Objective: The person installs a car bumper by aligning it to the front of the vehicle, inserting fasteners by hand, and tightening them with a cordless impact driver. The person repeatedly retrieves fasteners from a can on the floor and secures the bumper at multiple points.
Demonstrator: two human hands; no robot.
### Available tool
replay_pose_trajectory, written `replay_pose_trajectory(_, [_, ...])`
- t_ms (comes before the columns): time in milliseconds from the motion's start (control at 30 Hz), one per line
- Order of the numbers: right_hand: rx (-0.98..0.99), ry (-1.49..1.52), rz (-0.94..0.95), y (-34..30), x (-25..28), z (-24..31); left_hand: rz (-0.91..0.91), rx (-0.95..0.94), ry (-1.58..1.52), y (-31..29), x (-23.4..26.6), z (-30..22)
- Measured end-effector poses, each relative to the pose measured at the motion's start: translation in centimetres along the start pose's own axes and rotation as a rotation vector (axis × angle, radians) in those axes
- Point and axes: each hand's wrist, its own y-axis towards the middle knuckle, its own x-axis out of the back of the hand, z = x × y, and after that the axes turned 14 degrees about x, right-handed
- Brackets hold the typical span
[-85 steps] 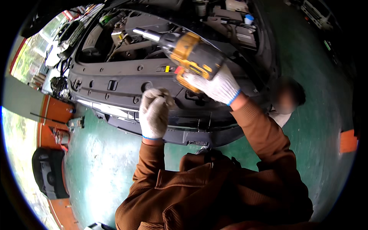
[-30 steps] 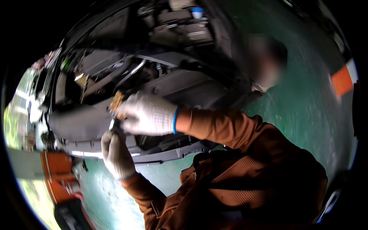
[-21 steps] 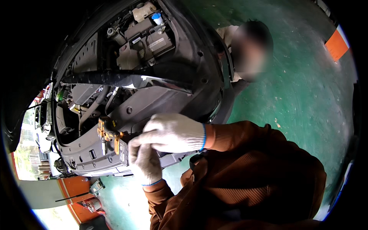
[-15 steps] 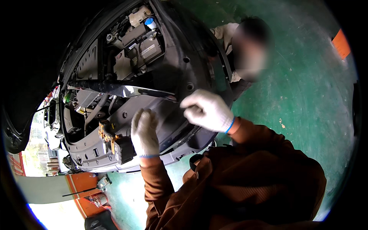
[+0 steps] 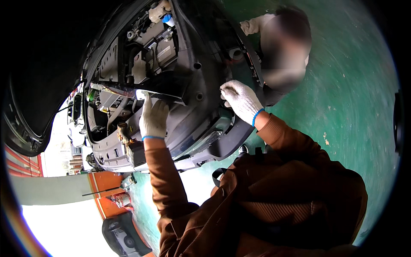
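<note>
At far left of the engine bay point(image 5: 96, 136), the raised hood point(image 5: 30, 109) shows as a dark curved mass, its upper part lost in black. Below and left of the bay, a flat orange wall panel point(image 5: 104, 190) borders glare that bleaches away the window.

Just in front of the bay, the drill point(image 5: 124, 132), dull yellow and black, rests on the matte, moulded plastic cover point(image 5: 105, 150). Its nose is hard to make out; its base is a boxy dark block.

Across the bay runs a long, glossy black strip point(image 5: 169, 97), its left end confused with hoses and one stretch washed out by reflection. The left hand point(image 5: 154, 118), in a white knit glove with a blue cuff edge, overlaps its near side, fingers nearly straight and narrowly parted; contact or hold cannot be told.

Right of the bay, above the smooth, dark fender point(image 5: 207, 81), the right hand point(image 5: 242, 100), gloved alike, has its fingers curled in close to the thumb. Whether something small is pinched there cannot be told.

Farther right of the bay, a co-worker point(image 5: 269, 38) in a pale top is blurred and partly hidden behind the car's edge. Beyond spreads the scuffed green floor point(image 5: 342, 122).
</note>
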Motion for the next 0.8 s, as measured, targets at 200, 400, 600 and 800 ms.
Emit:
replay_pose_trajectory(200, [0.037, -0.013, 0.012, 1.3, -0.4, -0.4, -0.064, -0.113, -0.142, -0.6, 0.8, -0.7])
replay_pose_trajectory(400, [-0.074, 0.29, -0.014, 1.3, -0.7, -1.3, -0.193, -0.117, 0.154, -5.0, 9.2, 0.9])
replay_pose_trajectory(600, [-0.121, 0.367, -0.072, 0.9, -0.8, -0.7, -0.62, -0.295, 0.309, -7.9, 3.9, 1.3])
replay_pose_trajectory(800, [-0.043, 0.443, -0.029, 0.8, -1.0, -1.9, -0.651, -0.836, 1.004, -7.2, -2.6, -0.8])
